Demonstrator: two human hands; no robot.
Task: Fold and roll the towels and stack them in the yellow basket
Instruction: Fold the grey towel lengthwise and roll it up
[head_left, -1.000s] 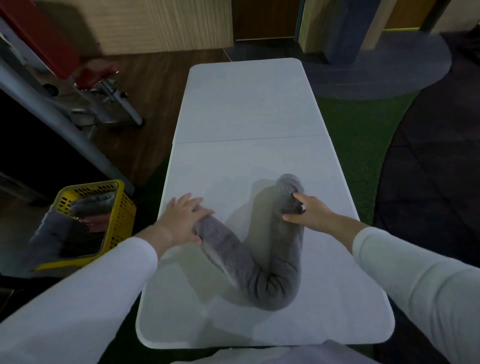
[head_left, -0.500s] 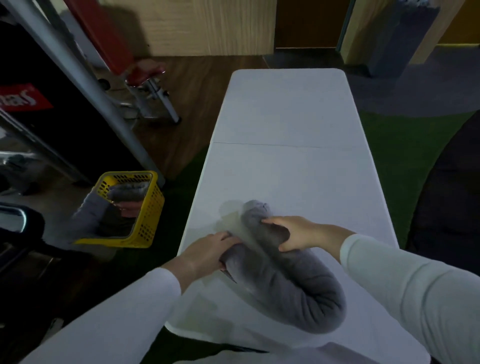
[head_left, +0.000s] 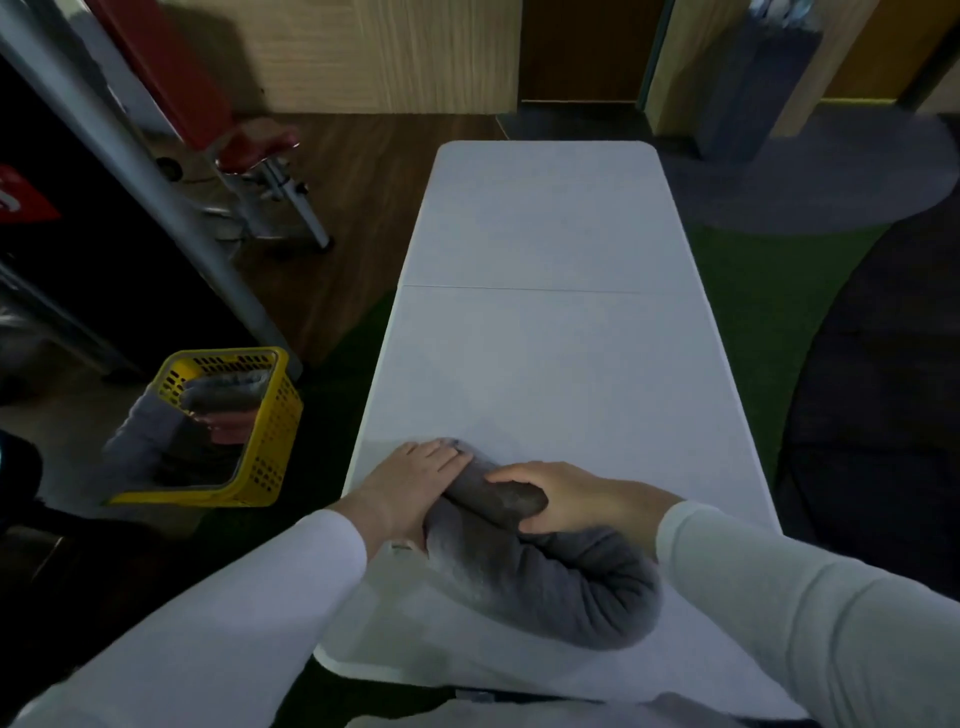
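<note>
Grey towel (head_left: 545, 587), rolled and bent double, lies at near end of table (head_left: 550, 364). Right hand (head_left: 571, 496) grips upper end; left hand (head_left: 410, 480) lies flat against it, hands close together. Basket (head_left: 270, 447) on floor left, rolled towels (head_left: 223, 400) inside.

The towel (head_left: 545, 582) was soft, fuzzy cloth. The table (head_left: 550, 364) looked smooth and matt (maybe plastic). The basket (head_left: 270, 431) was holey plastic.
</note>
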